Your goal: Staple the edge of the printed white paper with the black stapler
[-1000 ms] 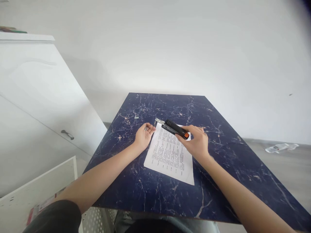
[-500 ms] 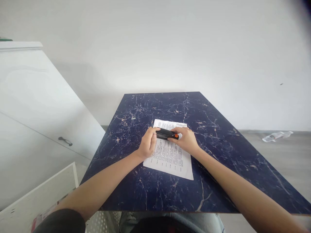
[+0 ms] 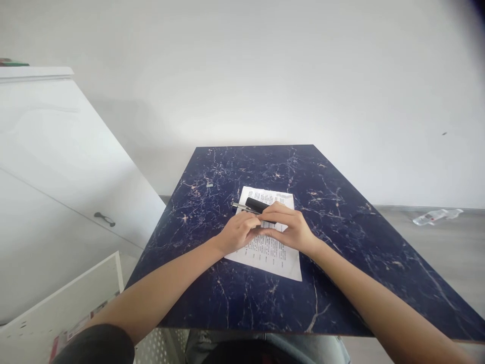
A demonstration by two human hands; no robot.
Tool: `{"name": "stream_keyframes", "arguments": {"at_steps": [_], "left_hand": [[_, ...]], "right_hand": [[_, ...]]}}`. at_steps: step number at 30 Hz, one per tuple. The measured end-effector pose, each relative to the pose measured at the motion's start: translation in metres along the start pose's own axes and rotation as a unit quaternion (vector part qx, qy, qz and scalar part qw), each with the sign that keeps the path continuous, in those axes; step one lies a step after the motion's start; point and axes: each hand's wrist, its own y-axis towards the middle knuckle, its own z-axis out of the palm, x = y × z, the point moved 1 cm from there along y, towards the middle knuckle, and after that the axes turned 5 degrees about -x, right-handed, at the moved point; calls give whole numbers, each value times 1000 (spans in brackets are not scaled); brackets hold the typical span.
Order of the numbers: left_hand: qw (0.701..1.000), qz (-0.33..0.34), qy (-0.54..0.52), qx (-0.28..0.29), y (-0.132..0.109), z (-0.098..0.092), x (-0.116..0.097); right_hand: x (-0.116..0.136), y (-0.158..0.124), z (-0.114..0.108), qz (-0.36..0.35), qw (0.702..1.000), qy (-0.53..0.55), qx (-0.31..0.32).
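Note:
A black stapler (image 3: 256, 204) lies across the upper part of a printed white sheet (image 3: 273, 258), over the dark blue marbled table. Its metal magazine part sticks out to the left, apart from the black top. My right hand (image 3: 290, 226) is wrapped over the stapler's right end, hiding it. My left hand (image 3: 239, 232) is closed at the near side of the stapler, its fingertips meeting those of my right hand. The fingers hide where exactly my left hand grips.
A small pale green piece (image 3: 209, 185) lies on the table (image 3: 242, 167) at the back left. A white cabinet (image 3: 68, 167) stands to the left, a white perforated bin (image 3: 76, 293) below it. Clear plastic (image 3: 435, 217) lies on the floor at right.
The stapler has come open, its metal part now showing at the left. My left hand has left the stapler's left end and moved right, against my right hand.

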Motion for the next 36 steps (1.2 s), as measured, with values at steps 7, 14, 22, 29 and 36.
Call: {"name": "stream_keyframes", "arguments": {"at_steps": [7,14,22,29,36], "left_hand": [[997,35,65,-2,2,-4,2],[995,24,97,14,3,-4,-1],[961,-174,207,50,7,-36,49],[841,-418,319,127,-37,-83,132],[816,-430,343,179,-55,-71,138]], "right_hand": [[1,-3,8,0,1000,3,19],[4,-3,12,4,998,-63,4],[-62,-27,-70,196,915,-308,-171],[-119,-57,-121,388,799,-445,-110],[-125,-61,-119,438,727,-529,-12]]}}
